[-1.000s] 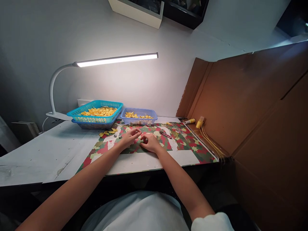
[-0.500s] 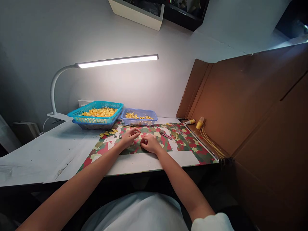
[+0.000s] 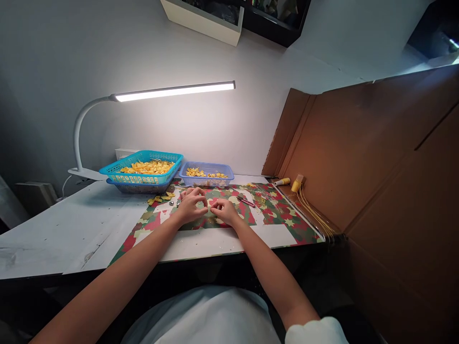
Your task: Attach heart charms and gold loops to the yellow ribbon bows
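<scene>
Left hand (image 3: 191, 206): fingers curled; grip cannot be told.
Right hand (image 3: 224, 211): fingertips close; any held thing cannot be told.
Patterned sheet (image 3: 211, 222): under both hands, on the table (image 3: 79, 229).
Fine work: soft pinches, steady fingers and light from the lamp (image 3: 175, 91) should help.

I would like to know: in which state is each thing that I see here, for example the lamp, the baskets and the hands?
Lamp: lit.
Turquoise basket: holding yellow pieces, stacked on a blue basket.
Purple basket: holding yellow pieces.
Red tool: lying on patterned sheet; open or shut unclear.
Cardboard: standing upright.
Left hand: fingers curled, hold unclear.
Right hand: fingers bunched, hold unclear.
</scene>
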The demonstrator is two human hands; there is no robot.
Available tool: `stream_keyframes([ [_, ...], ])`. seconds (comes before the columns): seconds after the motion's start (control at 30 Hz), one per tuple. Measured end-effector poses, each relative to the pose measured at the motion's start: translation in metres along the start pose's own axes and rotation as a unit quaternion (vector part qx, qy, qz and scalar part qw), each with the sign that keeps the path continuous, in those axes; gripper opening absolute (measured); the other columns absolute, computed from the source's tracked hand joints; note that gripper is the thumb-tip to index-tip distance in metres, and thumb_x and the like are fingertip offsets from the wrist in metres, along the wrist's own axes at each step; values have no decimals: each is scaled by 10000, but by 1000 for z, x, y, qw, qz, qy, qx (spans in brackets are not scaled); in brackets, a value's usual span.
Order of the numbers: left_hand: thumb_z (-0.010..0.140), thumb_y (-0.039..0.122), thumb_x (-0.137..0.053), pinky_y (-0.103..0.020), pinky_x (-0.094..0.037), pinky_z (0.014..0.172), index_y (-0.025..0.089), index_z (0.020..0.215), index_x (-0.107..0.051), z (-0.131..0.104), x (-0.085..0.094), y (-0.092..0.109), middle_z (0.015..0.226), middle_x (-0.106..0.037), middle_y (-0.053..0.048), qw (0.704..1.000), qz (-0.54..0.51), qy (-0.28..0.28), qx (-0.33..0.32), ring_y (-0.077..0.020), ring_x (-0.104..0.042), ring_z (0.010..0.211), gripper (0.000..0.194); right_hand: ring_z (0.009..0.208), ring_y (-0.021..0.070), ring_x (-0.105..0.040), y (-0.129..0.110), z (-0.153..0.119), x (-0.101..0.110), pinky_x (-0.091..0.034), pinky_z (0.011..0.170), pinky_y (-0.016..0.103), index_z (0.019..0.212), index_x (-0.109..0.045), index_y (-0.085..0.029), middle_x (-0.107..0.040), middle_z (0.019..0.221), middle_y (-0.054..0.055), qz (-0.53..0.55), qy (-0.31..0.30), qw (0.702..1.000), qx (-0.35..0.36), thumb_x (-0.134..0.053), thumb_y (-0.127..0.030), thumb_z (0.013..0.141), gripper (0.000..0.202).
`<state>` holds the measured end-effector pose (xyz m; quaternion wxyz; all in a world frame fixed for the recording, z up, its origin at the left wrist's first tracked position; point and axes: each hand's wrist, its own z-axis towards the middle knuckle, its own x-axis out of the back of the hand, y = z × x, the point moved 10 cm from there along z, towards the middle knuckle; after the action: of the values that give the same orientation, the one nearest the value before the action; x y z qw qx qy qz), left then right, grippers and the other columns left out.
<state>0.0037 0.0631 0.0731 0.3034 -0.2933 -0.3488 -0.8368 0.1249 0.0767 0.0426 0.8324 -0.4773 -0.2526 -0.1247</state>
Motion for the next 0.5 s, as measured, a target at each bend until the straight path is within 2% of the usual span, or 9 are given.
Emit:
stream_keyframes([
  [0.27, 744, 358, -647, -446, -332, 880, 255, 701, -787, 2, -10, -14, 940, -629, -48, 999, 0, -33, 27, -288, -531, 1002, 180, 612, 124, -527, 5, 0, 3, -439, 603, 250, 624, -629, -182, -662, 731, 5, 40, 16, 999, -16, -635, -226, 732, 116],
  [0.5, 764, 388, -651, -423, -346, 871, 257, 716, -789, 2, -12, -13, 910, -642, -39, 999, -4, -40, 20, -263, -537, 956, 196, 618, 127, -514, 5, 0, 4, -430, 600, 252, 613, -641, -185, -660, 732, 9, 36, 25, 999, -10, -660, -247, 721, 126],
])
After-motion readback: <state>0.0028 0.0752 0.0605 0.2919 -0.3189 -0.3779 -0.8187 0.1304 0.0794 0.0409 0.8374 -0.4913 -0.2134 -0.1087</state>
